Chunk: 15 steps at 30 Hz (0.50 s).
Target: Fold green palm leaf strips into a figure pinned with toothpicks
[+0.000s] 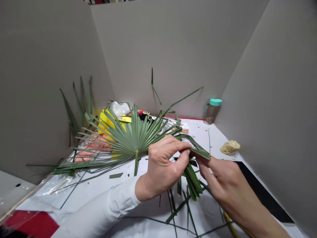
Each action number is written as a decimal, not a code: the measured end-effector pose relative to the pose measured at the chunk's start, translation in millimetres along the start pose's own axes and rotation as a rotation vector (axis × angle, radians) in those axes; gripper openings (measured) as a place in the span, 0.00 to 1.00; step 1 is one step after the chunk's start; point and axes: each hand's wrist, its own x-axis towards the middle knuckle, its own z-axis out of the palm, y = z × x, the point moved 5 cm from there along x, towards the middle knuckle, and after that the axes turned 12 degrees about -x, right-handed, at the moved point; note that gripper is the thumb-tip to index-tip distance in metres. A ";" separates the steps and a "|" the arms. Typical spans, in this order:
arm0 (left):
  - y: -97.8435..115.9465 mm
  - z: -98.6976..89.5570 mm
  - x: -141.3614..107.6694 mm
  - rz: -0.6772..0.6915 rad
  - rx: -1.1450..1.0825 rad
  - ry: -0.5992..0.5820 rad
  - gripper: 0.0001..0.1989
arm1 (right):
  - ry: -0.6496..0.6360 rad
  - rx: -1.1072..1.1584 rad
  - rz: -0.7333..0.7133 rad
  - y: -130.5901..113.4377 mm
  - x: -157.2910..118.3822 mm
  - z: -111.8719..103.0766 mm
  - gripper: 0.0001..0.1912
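Left hand (162, 165) and right hand (223, 181) pinch a palm strip (199, 152), frond (131, 138) at 11 o'clock — looks light and springy, probably splits easily, so grip close.

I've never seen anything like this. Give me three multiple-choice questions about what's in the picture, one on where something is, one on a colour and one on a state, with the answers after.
1. Where does the jar stand?
A) Front left edge
B) Far right corner
C) Between the hands

2. What colour is its lid?
A) Red
B) Yellow
C) Teal

3. What state is the fan-shaped palm leaf in?
A) Spread open
B) Rolled into a tube
C) Folded shut

Answers:
1 B: it stands where the back and right walls meet.
2 C: the lid shows blue-green.
3 A: its blades radiate from the stem, beside the left hand and right hand pinching palm strips.
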 end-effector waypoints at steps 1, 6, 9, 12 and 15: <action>-1.0 -0.1 0.0 -0.009 -0.006 0.006 0.10 | 0.046 -0.064 -0.018 -2.1 -2.8 2.8 0.14; -2.0 -0.7 1.4 -0.048 -0.037 0.006 0.12 | 0.143 -0.291 -0.094 -9.0 -10.7 5.5 0.14; -0.4 -3.1 2.4 -0.055 -0.047 0.010 0.11 | 0.151 -0.317 -0.076 -8.1 -8.3 0.6 0.13; 2.3 -5.9 3.5 -0.045 -0.050 0.028 0.10 | 0.150 -0.310 -0.024 -6.4 -5.1 0.1 0.11; 6.7 -7.5 4.7 -0.016 -0.045 0.044 0.09 | 0.158 -0.271 -0.008 -6.7 -4.5 1.6 0.11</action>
